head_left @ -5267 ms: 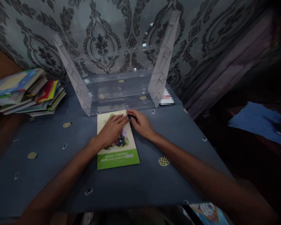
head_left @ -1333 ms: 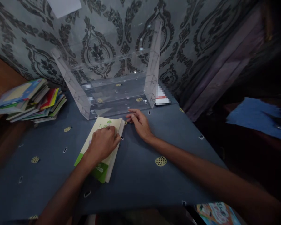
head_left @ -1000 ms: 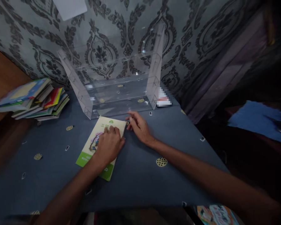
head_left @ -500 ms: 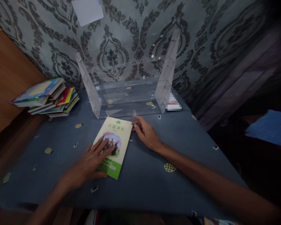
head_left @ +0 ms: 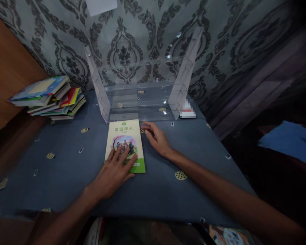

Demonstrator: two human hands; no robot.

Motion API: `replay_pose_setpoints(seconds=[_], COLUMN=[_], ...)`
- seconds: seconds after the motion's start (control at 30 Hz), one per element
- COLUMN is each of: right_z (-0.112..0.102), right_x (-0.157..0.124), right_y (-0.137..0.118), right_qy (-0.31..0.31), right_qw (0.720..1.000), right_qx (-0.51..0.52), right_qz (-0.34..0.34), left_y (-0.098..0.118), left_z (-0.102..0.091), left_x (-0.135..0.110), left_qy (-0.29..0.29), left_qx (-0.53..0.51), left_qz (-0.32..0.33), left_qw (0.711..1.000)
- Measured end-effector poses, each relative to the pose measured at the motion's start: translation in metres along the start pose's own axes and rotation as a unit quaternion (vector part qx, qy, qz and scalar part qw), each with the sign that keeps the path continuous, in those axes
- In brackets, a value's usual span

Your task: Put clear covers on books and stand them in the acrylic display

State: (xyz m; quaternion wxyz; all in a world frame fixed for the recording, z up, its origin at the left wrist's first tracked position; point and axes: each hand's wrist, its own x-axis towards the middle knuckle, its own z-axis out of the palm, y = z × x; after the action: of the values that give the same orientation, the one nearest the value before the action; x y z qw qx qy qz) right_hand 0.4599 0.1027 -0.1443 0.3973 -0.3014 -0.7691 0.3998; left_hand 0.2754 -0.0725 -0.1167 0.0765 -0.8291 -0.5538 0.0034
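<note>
A book [head_left: 124, 128] with a cream cover, green lettering, a painted scene and a green lower band lies flat on the cloth-covered table. My left hand [head_left: 118, 166] rests on its lower half, fingers spread, partly hiding the picture. Just right of the book's upper edge, my right hand [head_left: 156, 137] hovers or rests near the cloth. Its fingers are loosely bent and apart, with nothing in them. Right behind the book stands a clear acrylic tiered rack [head_left: 101, 97], and the book's top edge lies close to its front.
An uneven stack of books [head_left: 49, 98] sits at the back left, beside a brown wooden panel [head_left: 12, 51]. A blurred-out white object [head_left: 188, 110] stands by the rack's right side. Blue fabric [head_left: 288, 143] lies off the table at right. The blue tablecloth [head_left: 66, 177] has small printed patterns.
The book has turned from a slant to nearly straight, facing the rack, with my left hand flat on it. My right hand stays at its right side.
</note>
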Motion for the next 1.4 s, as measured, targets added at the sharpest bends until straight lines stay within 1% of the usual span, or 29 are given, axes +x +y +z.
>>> replay_pose_setpoints(seconds=[0.17,0.33,0.53,0.87,1.0,1.1,1.23,1.33,1.4], right_z=[0.001,0.004,0.003,0.002,0.002,0.002,0.002,0.003,0.003], right_x=[-0.006,-0.025,-0.046,-0.046,-0.048,-0.048,-0.046,-0.045,-0.046], right_y=[-0.009,-0.02,-0.034,-0.037,-0.038,-0.037,-0.037,-0.036,-0.034], right_qy=[-0.003,-0.035,-0.065,-0.083,-0.089,-0.112,-0.152,-0.182,-0.195], right_qw=[1.0,0.999,0.997,0.996,0.995,0.988,0.969,0.955,0.948], right_qx=[-0.013,-0.027,-0.033,-0.015,-0.03,-0.056,-0.103,-0.132,-0.146], right_qz=[-0.011,-0.007,0.009,-0.01,-0.041,-0.089,-0.165,-0.194,-0.206], left_y=[0.001,0.003,0.003,0.002,0.002,0.001,-0.002,-0.008,-0.015], left_z=[0.003,0.004,0.003,0.0,0.0,0.0,-0.004,-0.006,-0.004], left_x=[-0.005,-0.008,-0.008,-0.007,-0.007,-0.007,-0.005,-0.001,0.002], left_qy=[0.035,0.065,0.073,0.067,0.076,0.076,0.088,0.103,0.102], left_qx=[-0.017,-0.021,-0.029,-0.055,-0.035,-0.031,-0.06,-0.096,-0.112], left_qz=[0.006,0.012,0.014,0.009,0.013,0.01,0.0,-0.02,-0.043], left_qw=[0.999,0.998,0.997,0.996,0.996,0.997,0.994,0.99,0.987])
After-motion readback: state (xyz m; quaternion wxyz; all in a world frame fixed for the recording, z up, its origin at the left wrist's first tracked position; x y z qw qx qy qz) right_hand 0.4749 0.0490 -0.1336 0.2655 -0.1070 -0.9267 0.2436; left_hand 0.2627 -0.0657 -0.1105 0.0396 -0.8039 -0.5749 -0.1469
